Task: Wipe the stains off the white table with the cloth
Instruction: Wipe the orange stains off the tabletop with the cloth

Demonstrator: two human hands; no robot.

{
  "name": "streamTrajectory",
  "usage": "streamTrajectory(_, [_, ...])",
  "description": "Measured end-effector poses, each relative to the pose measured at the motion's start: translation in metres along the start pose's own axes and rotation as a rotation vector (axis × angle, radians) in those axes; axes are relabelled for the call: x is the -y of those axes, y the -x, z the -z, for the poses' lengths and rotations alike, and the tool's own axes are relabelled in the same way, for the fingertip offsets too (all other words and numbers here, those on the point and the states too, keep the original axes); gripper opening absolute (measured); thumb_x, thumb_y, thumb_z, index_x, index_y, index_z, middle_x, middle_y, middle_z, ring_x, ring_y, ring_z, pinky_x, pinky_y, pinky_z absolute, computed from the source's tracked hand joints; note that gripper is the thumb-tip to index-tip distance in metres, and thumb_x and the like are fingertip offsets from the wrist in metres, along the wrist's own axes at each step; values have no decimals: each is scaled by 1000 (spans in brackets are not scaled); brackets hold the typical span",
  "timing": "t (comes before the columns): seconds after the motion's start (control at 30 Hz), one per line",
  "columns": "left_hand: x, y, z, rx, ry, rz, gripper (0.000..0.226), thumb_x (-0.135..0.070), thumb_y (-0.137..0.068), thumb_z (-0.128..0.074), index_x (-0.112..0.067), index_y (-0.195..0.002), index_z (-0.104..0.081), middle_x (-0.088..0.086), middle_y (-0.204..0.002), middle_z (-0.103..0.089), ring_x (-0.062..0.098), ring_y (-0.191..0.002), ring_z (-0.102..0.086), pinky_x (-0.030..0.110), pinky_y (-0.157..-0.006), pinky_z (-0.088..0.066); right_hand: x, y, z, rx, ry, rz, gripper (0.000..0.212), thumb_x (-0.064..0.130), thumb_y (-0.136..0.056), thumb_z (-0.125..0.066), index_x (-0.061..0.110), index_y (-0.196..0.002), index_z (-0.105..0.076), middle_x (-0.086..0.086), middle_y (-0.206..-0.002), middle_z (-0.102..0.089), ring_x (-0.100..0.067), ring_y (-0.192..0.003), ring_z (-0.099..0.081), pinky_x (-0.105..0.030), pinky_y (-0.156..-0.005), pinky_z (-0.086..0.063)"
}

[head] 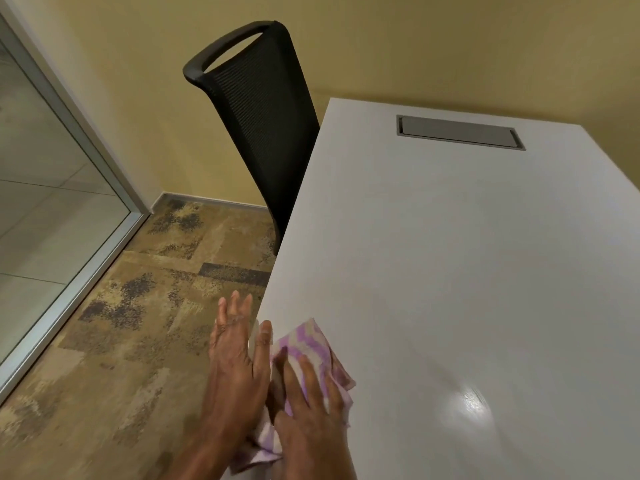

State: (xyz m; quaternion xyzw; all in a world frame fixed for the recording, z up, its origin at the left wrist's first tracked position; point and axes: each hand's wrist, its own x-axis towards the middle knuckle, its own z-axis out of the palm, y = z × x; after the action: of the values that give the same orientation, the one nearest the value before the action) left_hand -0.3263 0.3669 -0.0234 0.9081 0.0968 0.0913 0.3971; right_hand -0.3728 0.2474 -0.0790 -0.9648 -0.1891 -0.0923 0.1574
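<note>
A purple and white patterned cloth [311,344] lies on the near left part of the white table [450,271], partly hanging over its left edge. My right hand [308,407] presses flat on the cloth with straight, spread fingers. My left hand [235,358] is stretched out flat beside the table's left edge, above the floor, its thumb touching the cloth. No stain is plainly visible on the tabletop; a bright glare spot sits to the right of the cloth.
A black mesh chair [263,133] stands against the table's left side. A grey cable hatch [457,131] is set into the far tabletop. Patterned carpet [121,323] lies to the left, with a glass partition [52,202] beyond and yellow walls behind.
</note>
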Motion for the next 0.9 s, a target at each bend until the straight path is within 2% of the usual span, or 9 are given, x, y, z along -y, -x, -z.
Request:
streamTrajectory(0.1, [-3,2,-11,30,-33,3,68,-59,-100,-23,-29,-161,-21,-14,-170,-6,-6,-153,12,40,-129,-5,-23,16,8,-165,39,-38,54,45,-91,-59,43,-142,-43,8,-146,-55,-18,-128,-59,-43,-93,-43])
streamTrajectory(0.17, [-6,3,-16,35,-31,13,68,-58,-100,-23,-28,-160,-23,-11,-170,-8,-5,-153,11,37,-128,-3,-37,14,16,-38,39,-69,75,46,-78,-58,47,-150,-34,5,-154,-41,-23,-132,-53,-47,-95,-46])
streamTrajectory(0.23, [-10,3,-19,11,-34,4,66,-55,-101,-23,-25,-160,-26,-8,-170,-12,-3,-154,9,35,-128,-3,-48,-2,20,105,55,-95,71,44,-73,-51,47,-144,-46,2,-158,-41,-30,-140,-47,-57,-96,-50])
streamTrajectory(0.37, [-13,7,-16,-15,-22,0,64,-52,-102,-25,-25,-160,-26,-9,-170,-13,-5,-153,9,33,-127,-3,-57,-52,25,208,26,-264,74,44,-68,-75,41,-140,-55,-8,-159,-43,-40,-144,-42,-66,-101,-47])
streamTrajectory(0.47, [-4,11,-7,-41,-40,-4,63,-54,-102,-24,-28,-159,-26,-12,-169,-11,-4,-154,8,34,-127,-4,-56,-87,24,193,14,-294,89,52,-59,-90,37,-138,-50,-13,-151,-53,-46,-137,-49,-69,-95,-49])
streamTrajectory(0.63, [17,18,0,-59,-52,-3,67,-57,-99,-22,-26,-158,-30,-11,-169,-13,-2,-155,6,42,-128,-8,-49,-127,20,155,-34,-272,130,35,-17,-103,26,-131,-41,-17,-124,-71,-48,-110,-69,-70,-71,-56])
streamTrajectory(0.7, [20,20,-3,-61,-59,-9,66,-55,-100,-24,-25,-158,-33,-9,-169,-15,-1,-155,6,44,-128,-9,-49,-134,21,153,7,-199,124,30,-29,-101,28,-137,-40,-18,-133,-67,-49,-119,-64,-72,-82,-52])
streamTrajectory(0.8, [18,21,-11,-43,-89,-36,65,-54,-101,-25,-25,-159,-30,-9,-169,-15,0,-156,6,40,-129,-7,-55,-130,21,213,40,-162,89,40,-82,-80,37,-155,-28,-12,-168,-24,-44,-154,-19,-68,-115,-25])
streamTrajectory(0.9, [9,21,-18,-21,-112,-73,66,-56,-101,-22,-27,-159,-24,-10,-169,-10,1,-156,8,25,-126,5,-67,-118,26,139,18,-240,80,47,-91,-70,36,-158,-27,-7,-171,-10,-38,-157,-4,-64,-120,-16])
